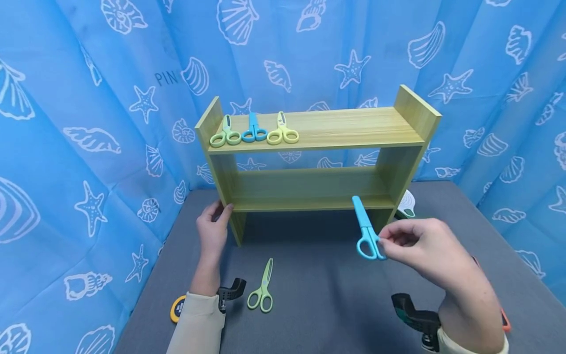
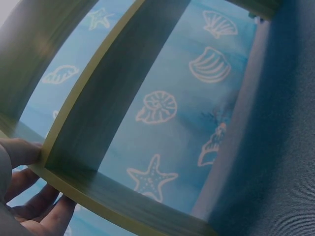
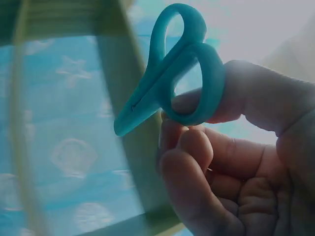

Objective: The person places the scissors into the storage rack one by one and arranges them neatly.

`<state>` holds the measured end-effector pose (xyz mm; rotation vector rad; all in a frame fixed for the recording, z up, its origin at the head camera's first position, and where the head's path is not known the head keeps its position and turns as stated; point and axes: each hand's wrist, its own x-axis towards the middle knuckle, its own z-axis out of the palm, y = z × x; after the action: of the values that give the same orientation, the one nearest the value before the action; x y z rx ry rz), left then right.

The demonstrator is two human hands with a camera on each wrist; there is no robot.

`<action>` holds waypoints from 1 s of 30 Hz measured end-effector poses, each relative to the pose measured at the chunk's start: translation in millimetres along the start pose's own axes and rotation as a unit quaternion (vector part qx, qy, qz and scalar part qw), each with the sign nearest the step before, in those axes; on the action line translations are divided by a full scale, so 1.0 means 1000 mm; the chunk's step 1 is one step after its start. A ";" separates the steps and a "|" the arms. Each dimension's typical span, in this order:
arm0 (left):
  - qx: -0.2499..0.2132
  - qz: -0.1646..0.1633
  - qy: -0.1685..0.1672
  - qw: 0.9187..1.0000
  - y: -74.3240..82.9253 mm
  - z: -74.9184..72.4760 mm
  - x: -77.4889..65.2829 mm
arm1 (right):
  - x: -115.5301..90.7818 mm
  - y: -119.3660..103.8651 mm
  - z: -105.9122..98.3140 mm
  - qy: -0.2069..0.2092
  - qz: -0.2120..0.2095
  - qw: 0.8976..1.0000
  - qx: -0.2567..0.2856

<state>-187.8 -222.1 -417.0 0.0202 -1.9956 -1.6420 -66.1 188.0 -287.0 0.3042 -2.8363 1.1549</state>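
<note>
My right hand (image 1: 424,248) pinches light-blue scissors (image 1: 363,219) by one handle loop. They are raised in front of the shelf's lower right part, blades pointing up and away. In the right wrist view, thumb and forefinger hold the loop of the blue scissors (image 3: 212,81). A two-tier wooden shelf (image 1: 349,129) stands on the grey table. My left hand (image 1: 212,228) grips its left side panel at the lower board, the thumb on the front edge. On the top board's left end lie green scissors (image 1: 226,129), blue scissors (image 1: 253,129) and yellow scissors (image 1: 281,129).
Light-green scissors (image 1: 266,281) lie on the table (image 1: 309,295) in front of the shelf. A yellow tape measure (image 1: 176,309) is partly hidden by the left sleeve. Behind the right panel shows a white-and-green object (image 1: 407,204); an orange-red edge (image 1: 505,320) peeks out beside the right forearm.
</note>
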 end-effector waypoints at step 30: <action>-0.009 0.004 -0.009 1.000 -0.002 -0.002 0.000 | 0.169 -0.116 -0.086 0.036 -0.015 0.996 -0.080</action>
<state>-187.9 -224.5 -418.1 -0.0075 -1.9918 -1.6603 -209.2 140.4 -123.2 0.2881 -2.8293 0.9074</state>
